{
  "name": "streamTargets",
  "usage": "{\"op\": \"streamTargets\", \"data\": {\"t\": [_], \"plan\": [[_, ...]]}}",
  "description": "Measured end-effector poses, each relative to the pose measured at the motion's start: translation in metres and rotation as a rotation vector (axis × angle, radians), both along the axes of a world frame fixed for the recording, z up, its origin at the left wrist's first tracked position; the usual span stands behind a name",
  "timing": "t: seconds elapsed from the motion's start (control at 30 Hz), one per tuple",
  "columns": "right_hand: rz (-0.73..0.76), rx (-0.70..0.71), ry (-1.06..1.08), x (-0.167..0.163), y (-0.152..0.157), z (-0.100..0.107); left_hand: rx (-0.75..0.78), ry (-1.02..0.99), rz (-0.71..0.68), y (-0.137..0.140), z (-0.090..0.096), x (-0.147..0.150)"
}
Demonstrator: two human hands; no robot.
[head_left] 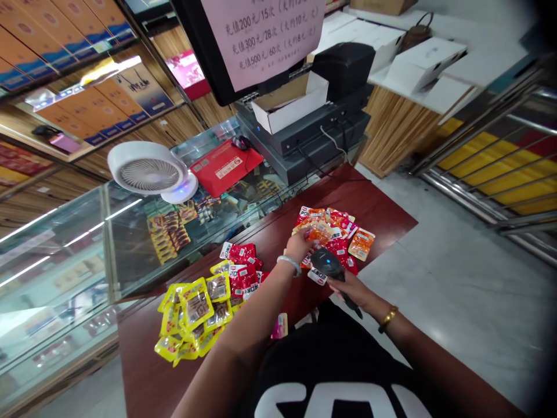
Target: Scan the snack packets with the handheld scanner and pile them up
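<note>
1. The left hand [300,244] is holding an orange pack [321,232] at the top of a heap on the counter [385,212]; its grip seems to be pinching the pack's near edge, though the fingertips are not showing clearly.
2. The right hand [347,284] is wrapping its grip around the handle of a black scanner [327,263], whose rounded head is sitting just beside the left hand, a blue light glowing on top.
3. The orange pack is probably weighing little and bending softly, its smooth film likely sliding easily; the flat sealed rim is offering the best hold, sparing the filled middle from squeezing.
4. The scanner is likely feeling stiff and heavier than one pack; its slim handle is giving the natural place to hold.
5. Around the orange pack, red packs [337,247] with white ends are lying jumbled, their glossy film catching the light.
6. Farther left, squarish yellow packs [195,305] are overlapping loosely, their clear windows showing brown contents; other red packs [243,276] are lying against them.
7. The counter is showing a smooth, dark reddish surface; beyond it, a glass case [130,226] is carrying a round white fan [148,168] and a flat red mat [226,170].
</note>
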State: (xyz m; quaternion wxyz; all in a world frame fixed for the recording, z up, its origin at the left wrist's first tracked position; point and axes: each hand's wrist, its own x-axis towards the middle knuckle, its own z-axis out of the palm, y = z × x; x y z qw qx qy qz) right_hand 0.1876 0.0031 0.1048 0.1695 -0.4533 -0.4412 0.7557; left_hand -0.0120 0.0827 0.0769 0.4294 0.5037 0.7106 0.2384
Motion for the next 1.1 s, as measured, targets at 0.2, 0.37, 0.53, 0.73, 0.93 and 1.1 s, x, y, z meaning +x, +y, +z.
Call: {"op": "streamTargets", "data": {"t": [0.2, 0.37, 0.53, 0.73, 0.93, 1.1], "plan": [[0.09, -0.04, -0.075, 0.003, -0.008, -0.012, 0.091, 0.209, -0.011, -0.037, 0.005, -0.051], [0.256, -0.061, -0.056, -0.013, -0.02, -0.02, -0.168, 0.725, 0.056, -0.131, 0.008, -0.124], [0.368, -0.06, -0.058, -0.035, -0.023, -0.018, -0.23, 0.941, 0.112, -0.175, -0.001, -0.146], [0.397, -0.064, -0.061, -0.054, -0.023, -0.016, -0.253, 0.901, 0.12, -0.17, -0.001, -0.148], [0.42, -0.033, -0.03, -0.064, -0.022, -0.015, -0.369, 0.447, 0.232, -0.166, 0.004, -0.164], [0.465, -0.054, -0.008, -0.073, -0.019, -0.008, -0.356, 0.459, 0.148, -0.172, 0.018, -0.161]]}}
